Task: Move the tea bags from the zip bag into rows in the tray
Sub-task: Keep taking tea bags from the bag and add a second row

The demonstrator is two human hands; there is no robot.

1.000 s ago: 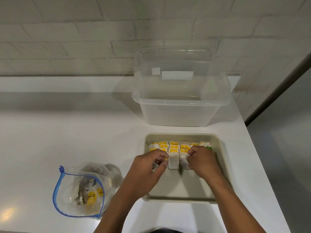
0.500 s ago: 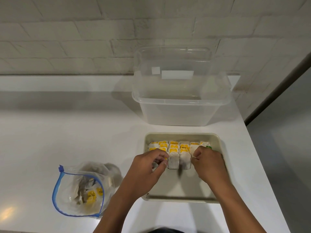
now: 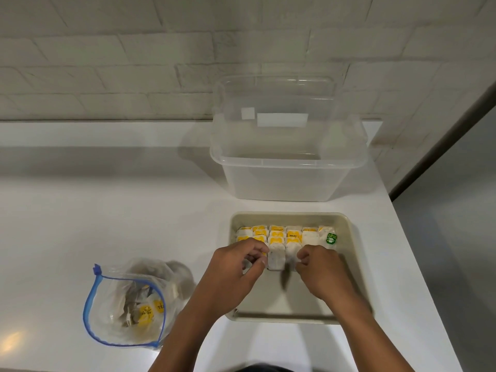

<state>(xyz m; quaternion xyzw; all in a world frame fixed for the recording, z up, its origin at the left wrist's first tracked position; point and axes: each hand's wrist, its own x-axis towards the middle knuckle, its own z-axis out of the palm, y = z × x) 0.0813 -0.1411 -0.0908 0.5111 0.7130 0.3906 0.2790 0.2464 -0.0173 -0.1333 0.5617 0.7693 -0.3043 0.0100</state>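
Observation:
A beige tray (image 3: 349, 237) lies on the white counter at the right. Rows of white tea bags with yellow tags (image 3: 276, 234) fill its far end; one green tag (image 3: 331, 238) sits at the right. My left hand (image 3: 236, 272) pinches a tea bag at the left of the front row. My right hand (image 3: 319, 269) has its fingers curled over the tea bags at the right of that row. Between my hands two tea bags (image 3: 277, 257) show. The open zip bag (image 3: 126, 302) with a blue seal lies at the lower left with several tea bags inside.
A clear plastic bin (image 3: 284, 181) stands behind the tray, its lid (image 3: 276, 103) leaning on the white brick wall. The counter's right edge (image 3: 408, 237) runs close beside the tray.
My right hand has shifted left and back toward me along the front row. My left hand has stayed in place.

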